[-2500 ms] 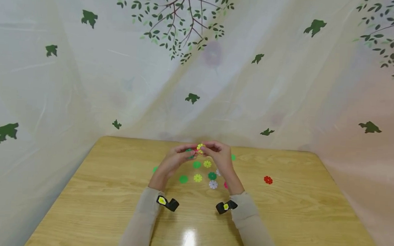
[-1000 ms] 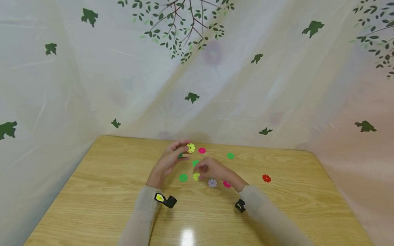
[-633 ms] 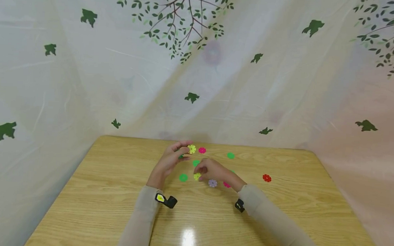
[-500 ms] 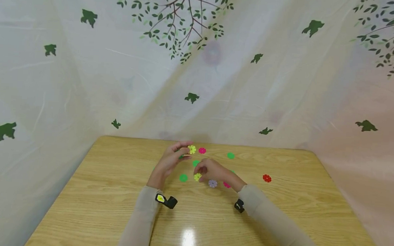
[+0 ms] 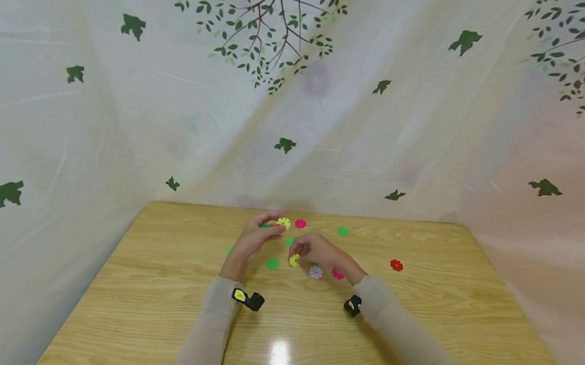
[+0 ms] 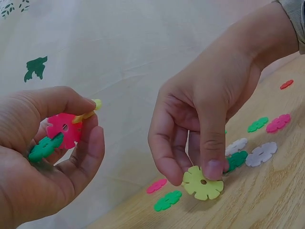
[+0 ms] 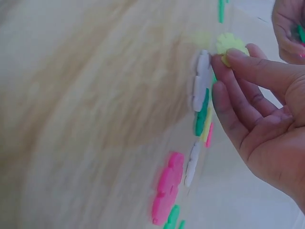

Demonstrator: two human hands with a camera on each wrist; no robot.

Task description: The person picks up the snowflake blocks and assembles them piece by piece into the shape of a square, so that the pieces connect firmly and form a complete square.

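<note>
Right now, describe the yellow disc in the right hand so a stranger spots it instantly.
Start from the wooden table and find the right hand above it. It pinches a flat, notched yellow disc with a central hole. Unlike the yellow piece in the left hand, grouped with a pinkish-red piece and a green piece, this disc is held alone.

Your left hand (image 5: 252, 238) was above the table's far part, the interlocked yellow, pink and green plastic flower discs (image 6: 71, 134) between its fingers. Your right hand (image 5: 321, 250) was to its right and nearer you, a single yellow plastic flower disc (image 5: 295, 260) between thumb and finger. On the wooden table (image 5: 167, 308), a flat bright green plastic disc (image 5: 272, 264) lay left of that one; a pale lilac plastic flower disc (image 5: 316, 272) lay right. A red plastic flower disc (image 5: 396, 265) lay well apart, farther right. Behind the table hung a white printed cloth (image 5: 200, 139).
</note>
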